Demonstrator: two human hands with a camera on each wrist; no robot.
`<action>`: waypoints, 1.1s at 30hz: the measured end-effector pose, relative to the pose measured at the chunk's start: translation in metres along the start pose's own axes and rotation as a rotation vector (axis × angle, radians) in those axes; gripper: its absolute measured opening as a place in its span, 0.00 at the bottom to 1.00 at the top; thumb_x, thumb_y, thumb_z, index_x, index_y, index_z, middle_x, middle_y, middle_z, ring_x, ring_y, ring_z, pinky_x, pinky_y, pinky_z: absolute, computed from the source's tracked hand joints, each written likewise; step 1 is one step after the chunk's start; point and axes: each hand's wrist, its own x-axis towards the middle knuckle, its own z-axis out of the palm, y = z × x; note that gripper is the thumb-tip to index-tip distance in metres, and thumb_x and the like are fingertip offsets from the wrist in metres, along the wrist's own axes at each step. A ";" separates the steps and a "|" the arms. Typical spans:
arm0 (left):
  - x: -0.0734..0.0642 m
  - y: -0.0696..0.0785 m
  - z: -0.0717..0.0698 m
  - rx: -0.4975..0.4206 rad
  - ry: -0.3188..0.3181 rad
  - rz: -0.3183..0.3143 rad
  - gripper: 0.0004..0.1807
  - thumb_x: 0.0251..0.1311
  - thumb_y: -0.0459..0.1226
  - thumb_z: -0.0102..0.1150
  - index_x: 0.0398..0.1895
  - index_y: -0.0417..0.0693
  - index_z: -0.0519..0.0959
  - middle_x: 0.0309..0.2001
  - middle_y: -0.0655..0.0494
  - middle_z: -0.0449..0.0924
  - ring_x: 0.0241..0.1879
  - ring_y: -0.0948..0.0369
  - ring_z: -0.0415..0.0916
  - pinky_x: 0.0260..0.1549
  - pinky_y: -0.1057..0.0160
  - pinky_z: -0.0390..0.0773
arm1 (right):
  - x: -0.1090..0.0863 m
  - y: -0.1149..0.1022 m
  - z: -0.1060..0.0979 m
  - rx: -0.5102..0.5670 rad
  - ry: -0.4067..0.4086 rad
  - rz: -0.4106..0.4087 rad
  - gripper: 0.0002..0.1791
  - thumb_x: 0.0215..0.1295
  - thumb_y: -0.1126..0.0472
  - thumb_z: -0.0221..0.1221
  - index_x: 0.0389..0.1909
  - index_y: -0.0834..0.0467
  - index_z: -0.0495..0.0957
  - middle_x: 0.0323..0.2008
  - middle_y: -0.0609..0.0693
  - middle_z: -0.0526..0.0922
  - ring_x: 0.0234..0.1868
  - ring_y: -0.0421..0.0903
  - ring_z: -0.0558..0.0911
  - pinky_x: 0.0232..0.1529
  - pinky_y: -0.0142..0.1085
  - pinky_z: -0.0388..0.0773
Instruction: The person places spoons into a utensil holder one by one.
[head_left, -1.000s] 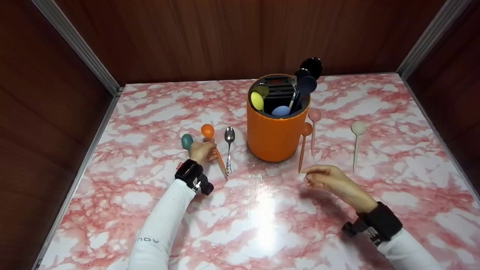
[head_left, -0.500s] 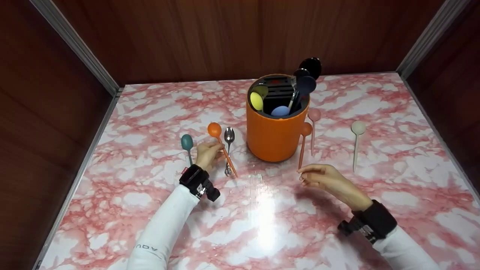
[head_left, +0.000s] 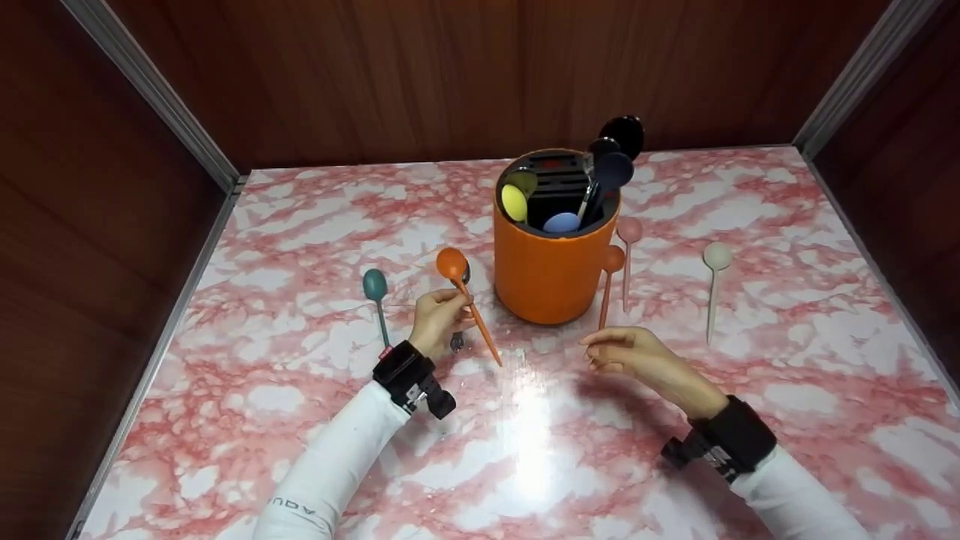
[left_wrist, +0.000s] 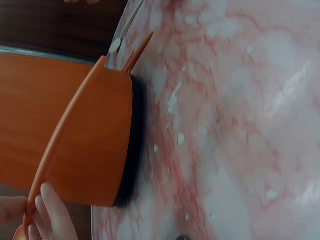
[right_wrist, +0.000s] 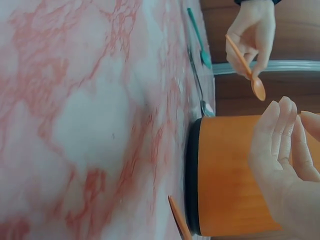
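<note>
My left hand (head_left: 440,322) pinches an orange spoon (head_left: 484,335) by its handle near the bowl, raised over the table left of the orange utensil holder (head_left: 551,277). In the left wrist view the spoon's handle (left_wrist: 65,117) crosses in front of the holder. A metal spoon (right_wrist: 196,75) lies beneath the left hand, mostly covered in the head view. My right hand (head_left: 649,364) hovers in front of the holder with relaxed fingers and nothing in them. Its fingertips overlap the handle end of a brownish-orange spoon (head_left: 606,292) lying beside the holder.
A teal spoon (head_left: 375,285) lies at the left. Right of the holder lie a pink spoon (head_left: 628,231) and a pale green spoon (head_left: 716,257). Yellow (head_left: 514,202), blue (head_left: 562,222) and dark utensils stand in the holder. Wooden walls (head_left: 450,75) enclose the marbled table (head_left: 300,247).
My left hand has lifted the orange spoon and carried it rightward, over the metal spoon. The right hand has drifted slightly left. The teal spoon's handle has come into view.
</note>
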 end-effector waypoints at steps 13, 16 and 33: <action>-0.024 -0.005 0.018 0.048 -0.081 -0.005 0.06 0.59 0.21 0.51 0.40 0.29 0.71 0.28 0.49 0.77 0.20 0.63 0.75 0.26 0.65 0.85 | 0.010 0.006 0.017 -0.142 0.015 -0.003 0.20 0.68 0.65 0.57 0.55 0.75 0.73 0.46 0.58 0.81 0.42 0.42 0.82 0.51 0.38 0.79; -0.028 -0.007 0.021 0.056 -0.109 0.004 0.07 0.59 0.21 0.52 0.40 0.28 0.71 0.29 0.47 0.78 0.22 0.63 0.76 0.27 0.65 0.85 | 0.011 0.006 0.021 -0.144 0.013 0.010 0.22 0.67 0.64 0.58 0.55 0.75 0.72 0.47 0.58 0.81 0.43 0.42 0.81 0.52 0.37 0.79; -0.047 -0.011 0.035 0.063 -0.203 0.042 0.07 0.58 0.21 0.54 0.39 0.30 0.70 0.26 0.50 0.78 0.23 0.62 0.77 0.31 0.61 0.86 | 0.019 0.014 0.036 -0.181 -0.066 -0.022 0.21 0.65 0.68 0.59 0.55 0.76 0.72 0.44 0.56 0.81 0.43 0.44 0.81 0.48 0.36 0.80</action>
